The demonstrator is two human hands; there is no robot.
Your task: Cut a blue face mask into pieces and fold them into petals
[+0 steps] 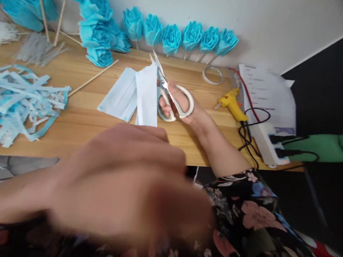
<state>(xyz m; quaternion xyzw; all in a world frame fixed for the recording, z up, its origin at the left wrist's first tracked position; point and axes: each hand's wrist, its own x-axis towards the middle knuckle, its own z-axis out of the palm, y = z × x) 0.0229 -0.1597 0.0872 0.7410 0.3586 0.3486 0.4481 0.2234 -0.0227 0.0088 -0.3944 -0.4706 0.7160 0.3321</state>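
White-handled scissors (pixel 176 101) are in my right hand (pixel 181 103), fingers through the loops. Their partly open blades point up and left, beside the top right corner of a pale blue-white folded sheet (pixel 148 96). My left hand (pixel 125 172) is large and blurred in the foreground, fingers curled and closed at the lower end of that sheet; the fingertips are hidden, so its grip cannot be made out. Another pale blue sheet (pixel 120 94) lies on the wooden table (pixel 188 140), just left of and partly behind the first.
Blue paper-like flowers (pixel 171 39) on sticks line the wall. Cut blue-white strips (pixel 26 104) pile up at left, near a loose stick (pixel 93 77). To the right are a tape roll (pixel 212 75), a yellow glue gun (pixel 232 104), cables, papers (pixel 267 93) and a power strip (pixel 267 147).
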